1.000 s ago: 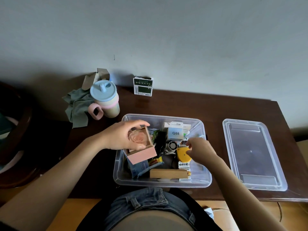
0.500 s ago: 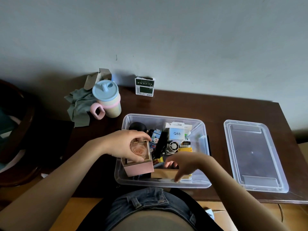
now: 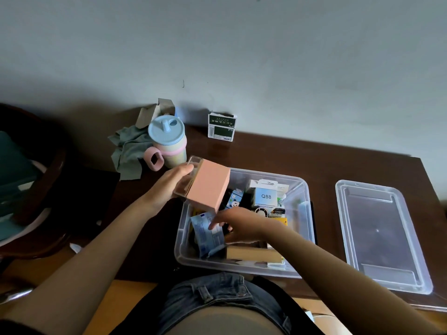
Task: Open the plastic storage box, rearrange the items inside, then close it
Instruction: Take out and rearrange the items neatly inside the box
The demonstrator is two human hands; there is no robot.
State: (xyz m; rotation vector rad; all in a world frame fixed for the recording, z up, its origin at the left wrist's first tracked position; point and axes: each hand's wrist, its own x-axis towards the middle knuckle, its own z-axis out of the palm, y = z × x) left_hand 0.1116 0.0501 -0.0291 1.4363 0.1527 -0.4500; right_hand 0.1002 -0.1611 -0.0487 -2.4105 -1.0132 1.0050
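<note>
Rearranging is under way: the left hand (image 3: 173,183) grips a pink cardboard gift box (image 3: 208,185) above the open clear plastic storage box (image 3: 305,189) on the dark wooden desk (image 3: 302,155). The right hand (image 3: 238,226) pinches a blue printed packet (image 3: 207,234) inside it. Next probably comes clearing space to reseat the pink box.

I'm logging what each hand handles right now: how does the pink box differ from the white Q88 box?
The pink box is held up by the left hand, tilted over the storage box's left rim; the Q88 box sits inside it, untouched. The pink box is plain and looks larger; the Q88 box bears a printed label. Both are rectangular.
</note>
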